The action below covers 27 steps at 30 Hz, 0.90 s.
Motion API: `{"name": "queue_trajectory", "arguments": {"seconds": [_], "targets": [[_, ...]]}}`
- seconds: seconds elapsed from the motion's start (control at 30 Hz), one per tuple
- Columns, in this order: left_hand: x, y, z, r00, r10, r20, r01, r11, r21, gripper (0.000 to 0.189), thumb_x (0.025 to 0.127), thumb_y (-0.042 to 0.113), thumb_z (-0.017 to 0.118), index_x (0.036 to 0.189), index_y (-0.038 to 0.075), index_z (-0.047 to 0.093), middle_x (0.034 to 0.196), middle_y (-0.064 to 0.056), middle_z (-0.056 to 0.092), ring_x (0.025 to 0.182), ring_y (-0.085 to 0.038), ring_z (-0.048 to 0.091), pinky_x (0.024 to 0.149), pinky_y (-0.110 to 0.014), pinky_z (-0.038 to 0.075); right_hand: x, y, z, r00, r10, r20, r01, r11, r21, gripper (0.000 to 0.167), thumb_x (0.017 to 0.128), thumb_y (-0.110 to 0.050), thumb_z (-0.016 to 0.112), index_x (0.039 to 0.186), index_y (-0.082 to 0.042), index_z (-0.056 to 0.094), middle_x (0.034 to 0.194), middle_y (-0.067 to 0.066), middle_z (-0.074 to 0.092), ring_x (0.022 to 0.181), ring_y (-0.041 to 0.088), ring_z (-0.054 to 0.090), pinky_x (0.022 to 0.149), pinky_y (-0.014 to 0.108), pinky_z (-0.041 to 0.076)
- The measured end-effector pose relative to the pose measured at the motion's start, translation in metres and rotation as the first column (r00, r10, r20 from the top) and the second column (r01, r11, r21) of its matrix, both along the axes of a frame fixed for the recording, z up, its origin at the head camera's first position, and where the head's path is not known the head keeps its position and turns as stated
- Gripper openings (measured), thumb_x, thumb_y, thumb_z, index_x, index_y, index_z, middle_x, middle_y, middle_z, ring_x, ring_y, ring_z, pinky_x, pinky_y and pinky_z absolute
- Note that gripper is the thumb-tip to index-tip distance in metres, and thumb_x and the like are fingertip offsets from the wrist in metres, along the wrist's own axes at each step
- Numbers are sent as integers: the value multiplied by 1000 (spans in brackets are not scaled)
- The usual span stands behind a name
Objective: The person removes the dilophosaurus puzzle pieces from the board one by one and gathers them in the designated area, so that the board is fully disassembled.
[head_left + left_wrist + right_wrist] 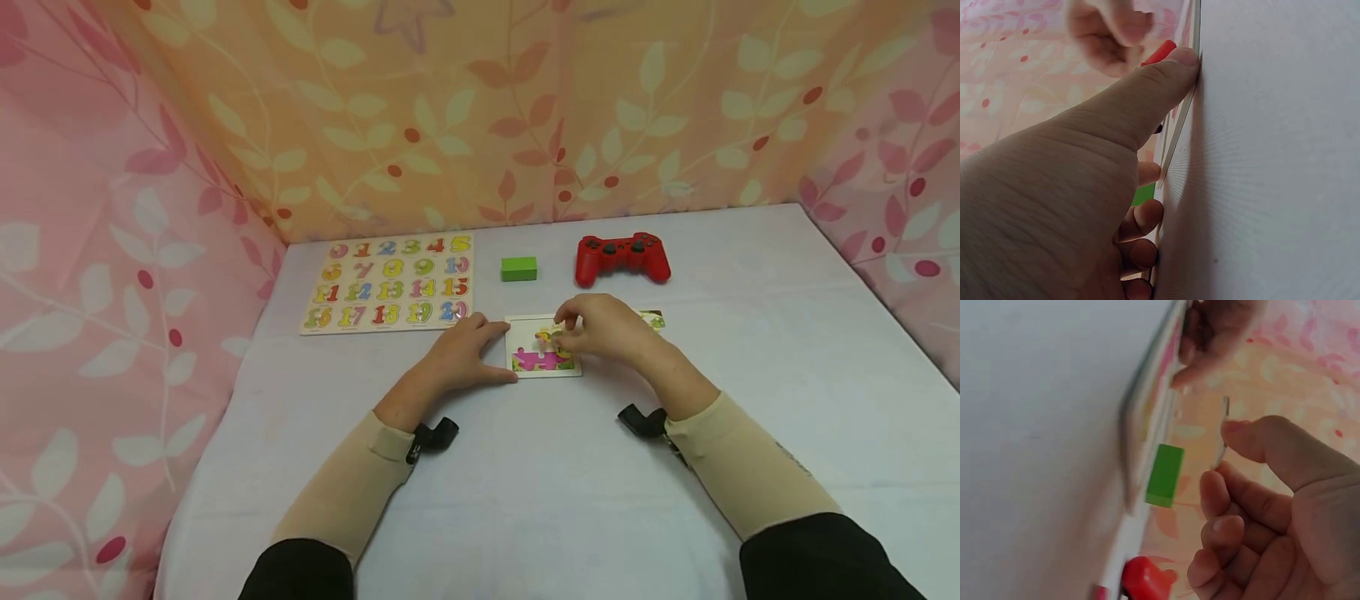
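A small white-framed jigsaw puzzle board lies on the table, with pink and other coloured pieces inside its frame. My left hand is at its left side, thumb and index finger spread and touching the frame's edge. In the left wrist view, the straight thumb presses the board's near edge. Above the board's right part, my right hand pinches a puzzle piece between thumb and fingers. The right wrist view shows that piece edge-on, apart from the board, so its picture is hidden there.
A wooden number board lies at the back left. A green block stands behind the puzzle, with a red game controller to its right. Another puzzle piece lies partly behind my right hand. Patterned cloth surrounds the white table.
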<state>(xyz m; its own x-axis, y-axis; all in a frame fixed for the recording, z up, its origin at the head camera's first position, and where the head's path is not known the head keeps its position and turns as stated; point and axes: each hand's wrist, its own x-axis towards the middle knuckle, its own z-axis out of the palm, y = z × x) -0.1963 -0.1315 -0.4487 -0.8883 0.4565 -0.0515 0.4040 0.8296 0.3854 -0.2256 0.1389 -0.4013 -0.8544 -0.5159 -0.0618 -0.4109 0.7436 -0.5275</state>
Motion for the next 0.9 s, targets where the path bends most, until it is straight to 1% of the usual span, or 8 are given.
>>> {"name": "queue_trajectory", "arguments": {"seconds": [0.13,0.27,0.4,0.47,0.57,0.67,0.8,0.9], "targets": [[2,1,-1,1000,-1,3,1,1000,-7,91,77,67,81,152,23,52,113,2,51,94,-14,46,79,-31,43,11,4,22,998,-42,-50,41,999,-26,31,88,-22,79,115,-7,73,94,0,71,82,22,59,72,37,47],[2,0,0,1000,-5,3,5,1000,-9,92,77,66,81,152,22,52,112,2,51,95,-14,46,79,-31,43,25,10,45,992,-89,-90,80,992,-99,30,90,-17,76,118,-8,73,92,0,72,76,21,60,64,36,50],[1,0,0,1000,-7,-8,7,1000,2,91,76,65,82,151,22,52,110,1,51,94,-15,46,79,-31,42,38,18,65,985,-147,-87,129,975,-182,27,90,-16,76,116,-9,74,90,1,71,73,23,59,58,35,50],[0,-1,1,1000,-11,-6,11,1000,5,92,76,65,82,152,22,52,110,1,50,93,-15,46,79,-31,42,43,22,73,983,-165,-84,145,968,-207,27,91,-19,78,116,-10,74,91,1,71,75,23,59,56,33,49],[-1,-1,0,1000,-16,4,16,1000,4,92,77,66,81,152,22,52,110,2,50,94,-15,46,79,-31,42,50,30,84,979,-187,-78,163,957,-238,30,90,-24,80,117,-10,74,92,2,72,76,23,58,54,30,47],[-1,-1,1,1000,-16,-1,16,1000,1,92,77,66,81,152,22,51,110,2,50,94,-15,46,80,-31,42,54,38,92,974,-204,-93,173,948,-267,32,90,-27,81,117,-10,75,93,2,72,75,21,57,55,27,44],[0,-1,1,1000,-9,-3,9,1000,2,92,77,65,81,152,22,51,111,1,50,95,-15,46,80,-32,42,58,53,100,962,-250,-109,205,926,-316,30,89,-24,83,114,-10,76,88,0,72,69,18,56,56,26,41],[1,-2,1,1000,-10,7,10,1000,3,93,77,65,81,152,21,51,113,1,51,95,-15,46,80,-32,43,60,66,104,951,-293,-96,244,907,-343,28,88,-23,84,112,-11,77,85,-3,71,66,15,57,56,27,39]]}}
